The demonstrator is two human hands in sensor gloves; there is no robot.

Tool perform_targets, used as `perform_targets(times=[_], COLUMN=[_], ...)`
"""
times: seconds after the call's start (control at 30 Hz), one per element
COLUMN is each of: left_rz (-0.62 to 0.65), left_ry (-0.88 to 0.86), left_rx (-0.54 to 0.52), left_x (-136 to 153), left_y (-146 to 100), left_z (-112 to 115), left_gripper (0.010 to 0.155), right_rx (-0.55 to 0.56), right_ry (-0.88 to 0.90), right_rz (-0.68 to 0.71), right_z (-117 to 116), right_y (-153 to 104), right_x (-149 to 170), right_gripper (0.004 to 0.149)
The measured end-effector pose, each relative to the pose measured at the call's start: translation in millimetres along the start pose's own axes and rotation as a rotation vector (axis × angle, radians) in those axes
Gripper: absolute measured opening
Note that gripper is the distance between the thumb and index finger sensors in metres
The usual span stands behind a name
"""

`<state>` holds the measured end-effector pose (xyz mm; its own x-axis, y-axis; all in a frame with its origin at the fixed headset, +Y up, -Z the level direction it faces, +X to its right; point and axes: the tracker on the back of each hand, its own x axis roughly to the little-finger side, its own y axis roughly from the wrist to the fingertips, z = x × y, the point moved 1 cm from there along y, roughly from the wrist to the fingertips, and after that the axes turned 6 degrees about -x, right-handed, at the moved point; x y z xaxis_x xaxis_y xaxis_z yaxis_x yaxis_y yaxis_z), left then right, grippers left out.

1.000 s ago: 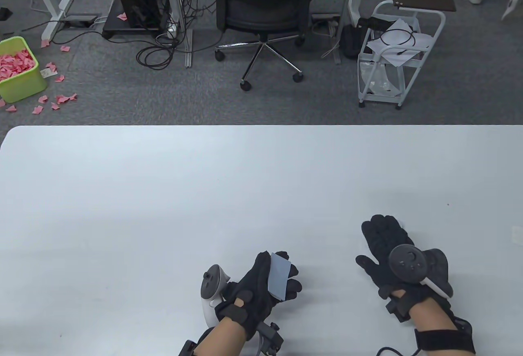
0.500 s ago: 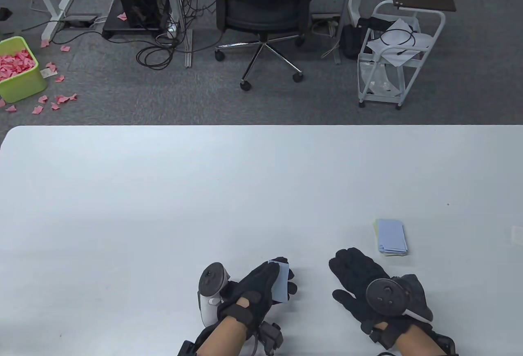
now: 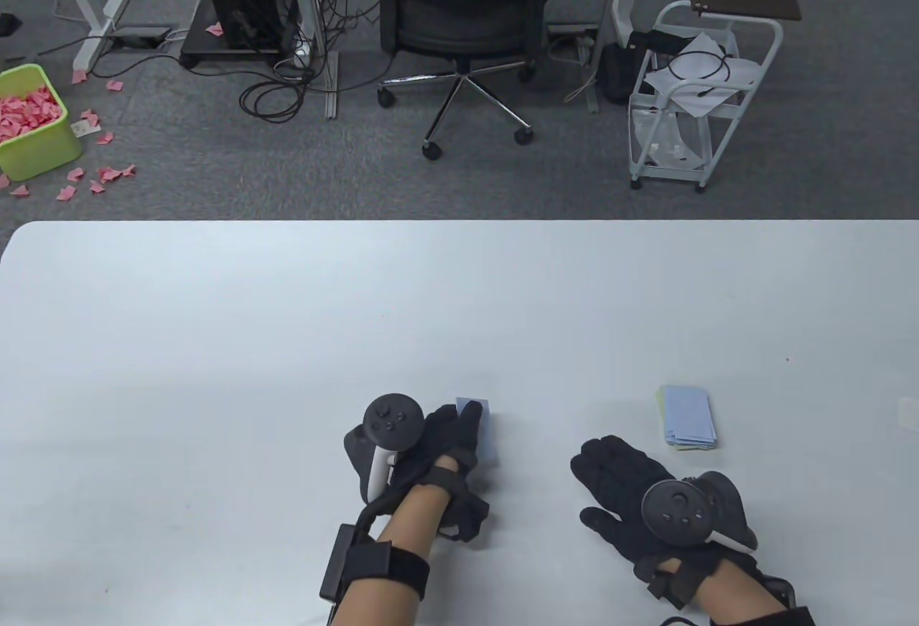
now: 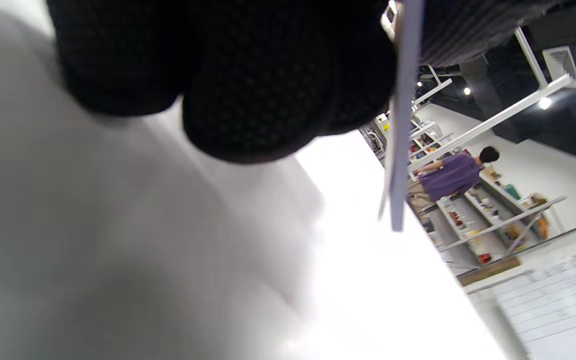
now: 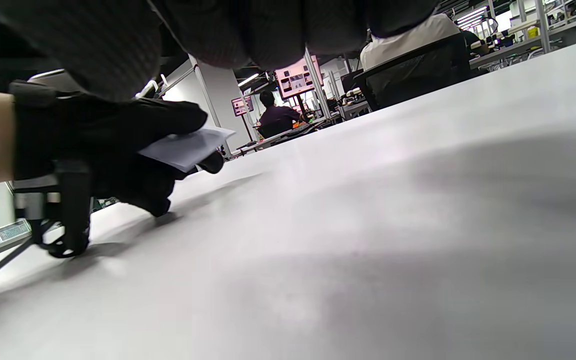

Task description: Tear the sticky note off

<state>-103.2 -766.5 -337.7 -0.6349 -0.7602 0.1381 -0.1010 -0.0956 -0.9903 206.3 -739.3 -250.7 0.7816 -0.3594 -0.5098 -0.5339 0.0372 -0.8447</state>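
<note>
Fingers [image 3: 468,416] of the left hand [image 3: 438,450] grip a pale blue sticky note [image 3: 484,432] just above the white table [image 3: 287,339]. The right hand [image 3: 632,493] lies flat, fingers spread, holding nothing, near the sticky-note pad [image 3: 688,416]. No readable writing anywhere.

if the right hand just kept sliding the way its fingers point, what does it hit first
Probably nothing soon. The right hand points up and slightly left in the table view, over bare table. The sticky note pad lies off to its right, and the left hand with the torn note sits to its left.
</note>
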Motion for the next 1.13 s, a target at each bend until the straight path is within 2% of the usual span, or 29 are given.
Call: perform_targets(times=[0.07, 0.17, 0.23, 0.3, 0.43, 0.47, 0.57, 0.63, 0.8, 0.93, 1.13], left_rz=[-0.014, -0.016, 0.007, 0.071, 0.366, 0.477, 0.670, 0.751, 0.877, 0.915, 0.930], left_ry=[0.103, 0.262, 0.366, 0.398, 0.358, 0.379, 0.470, 0.504, 0.448, 0.506, 0.455], left_rx=[-0.008, -0.001, 0.048, 0.098, 0.094, 0.103, 0.086, 0.071, 0.053, 0.023, 0.005], left_x=[-2, -2, 2, 5, 1, -3, -14, -20, -25, -29, -30], left_y=[9, 9, 4, -7, -45, -57, -86, -101, -121, -126, -129], left_z=[-7, -20, -27, -34, -39, -38, -37, -38, -46, -56, -62], left_gripper=[0.072, 0.072, 0.072, 0.071, 0.071, 0.072, 0.074, 0.074, 0.074, 0.074, 0.073], right_rx=[-0.004, -0.011, -0.012, -0.016, -0.011, -0.011, 0.000, 0.010, 0.023, 0.018, -0.002], right_ry=[0.003, 0.016, 0.021, 0.024, 0.010, 0.004, -0.001, -0.007, -0.008, -0.008, -0.005], right_rz=[0.003, -0.007, -0.010, -0.013, -0.001, 0.002, 0.011, 0.019, 0.051, 0.070, 0.068], right_z=[0, 0, 0, -1, -1, -1, 0, 2, 3, 2, -1], right_y=[0, 1, 1, 2, 2, 2, 1, -1, -4, -3, -3], right_x=[0, 3, 4, 5, 1, 0, -3, -6, -12, -15, -16], right_gripper=[0.063, 0.063, 0.063, 0.063, 0.063, 0.063, 0.062, 0.061, 0.061, 0.061, 0.061])
